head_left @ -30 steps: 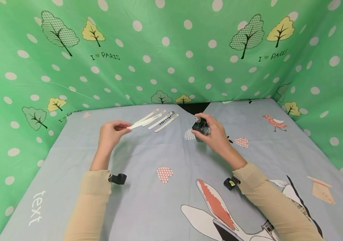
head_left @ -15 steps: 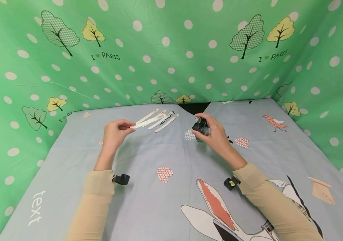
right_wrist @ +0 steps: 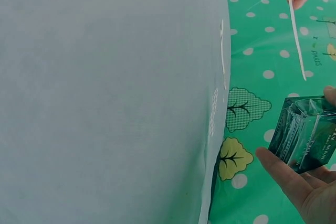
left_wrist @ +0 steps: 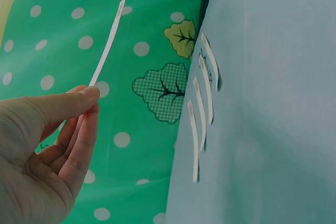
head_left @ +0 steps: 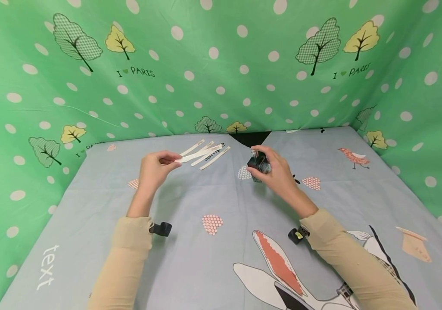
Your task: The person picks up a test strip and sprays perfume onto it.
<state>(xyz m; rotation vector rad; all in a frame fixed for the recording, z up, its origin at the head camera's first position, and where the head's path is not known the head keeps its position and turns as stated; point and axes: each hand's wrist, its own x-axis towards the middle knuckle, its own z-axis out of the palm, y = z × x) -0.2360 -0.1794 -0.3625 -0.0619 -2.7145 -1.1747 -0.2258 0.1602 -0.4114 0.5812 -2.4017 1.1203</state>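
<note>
My left hand (head_left: pixel 171 158) pinches one end of a thin white paper strip (head_left: pixel 199 153) between thumb and fingers and holds it above the table, its free end pointing right. The left wrist view shows the same strip (left_wrist: pixel 107 43) sticking up from my fingertips (left_wrist: pixel 90 95). My right hand (head_left: pixel 255 160) grips a small dark glass bottle (head_left: pixel 260 164), held just above the cloth; in the right wrist view the bottle (right_wrist: pixel 304 132) sits between thumb (right_wrist: pixel 278 169) and fingers. The strip's tip is a short way left of the bottle.
Several more white strips (head_left: pixel 215 157) lie side by side on the blue printed tablecloth (head_left: pixel 213 258), behind the held one. Green polka-dot cloth walls (head_left: pixel 221 64) close in the back and both sides. A black strap (head_left: pixel 163 229) sits on each wrist.
My left hand has moved right with the strip, bringing its tip closer to the bottle. The right hand and bottle have stayed in place.
</note>
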